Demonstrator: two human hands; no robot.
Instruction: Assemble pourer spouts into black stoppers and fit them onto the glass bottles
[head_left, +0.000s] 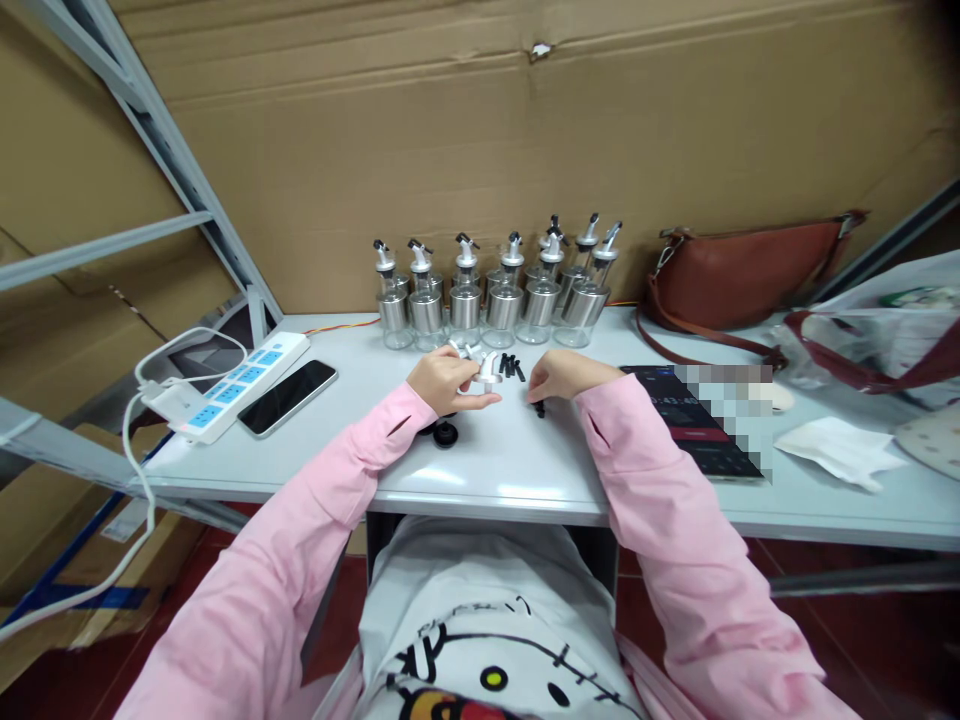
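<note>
Brown cardboard (525, 150) backs a white tabletop (517, 455), w/ a power strip (240, 388) and smartphone (289, 397) on the L side and a brown shoulder bag (750, 275) plus a dark tablet (686, 420) on the R.

Silver pourer top (490, 374) is in the L hand (444, 384), above the near-middle of the table, pinched btwn thumb & fingers. More silver pcs show just beyond those fingers; can't tell if held or lying. R hand (559, 378) is down at the table, fingertips bunched over a small black pc (540, 409); gripped or only touched, can't tell.

Progress, as I judge it: partway. Glass-and-steel oil btls (465, 308) stand at the back; the front ones & some rear ones already carry pourers w/ black tips. Several rear btls seem to have no top, tho partly hidden. The pourer in hand shows no black tip or stopper, so it looks unfinished; loose black tubes (518, 371) and a black stopper (445, 433) lie nearby, unfitted.

Pourer's long axis is approx. upright: short stem down, flange roughly level, bent spout up, leaning slightly R.
</note>
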